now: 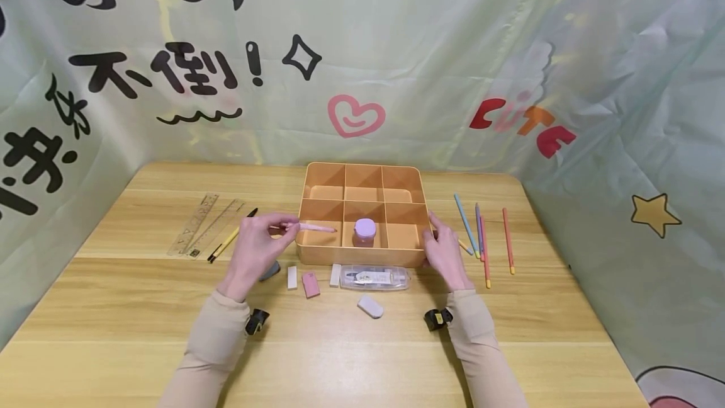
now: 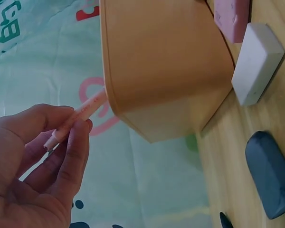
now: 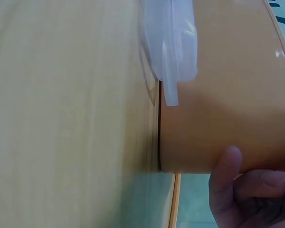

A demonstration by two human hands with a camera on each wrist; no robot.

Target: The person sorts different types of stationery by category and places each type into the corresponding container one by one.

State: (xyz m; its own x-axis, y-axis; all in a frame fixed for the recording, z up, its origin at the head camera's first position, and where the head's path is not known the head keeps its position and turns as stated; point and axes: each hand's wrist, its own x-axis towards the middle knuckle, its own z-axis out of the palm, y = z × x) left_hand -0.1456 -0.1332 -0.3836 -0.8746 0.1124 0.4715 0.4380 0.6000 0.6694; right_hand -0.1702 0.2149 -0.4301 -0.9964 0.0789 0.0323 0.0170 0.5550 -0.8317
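My left hand (image 1: 260, 244) pinches a slim pink pen (image 1: 316, 227) between thumb and fingers. The pen points right, over the front-left compartment of an orange divided box (image 1: 340, 257); in the left wrist view the pen's rear end (image 2: 57, 137) shows past the fingertips. A jar with a lilac lid (image 1: 365, 229) stands in the front-middle compartment. At the box's right side is my right hand (image 1: 445, 255). Its digits hold the front-right corner, and in the right wrist view one fingertip (image 3: 232, 156) lies against the orange wall.
Before the box lie a clear plastic case (image 1: 374, 278), white erasers (image 1: 292, 277), a pink eraser (image 1: 311, 284), a white rounded piece (image 1: 370, 306) and a dark rounded piece (image 2: 270, 175). Clear rulers (image 1: 198, 224) and pens (image 1: 226, 243) are left; several coloured pencils (image 1: 508, 241) lie right.
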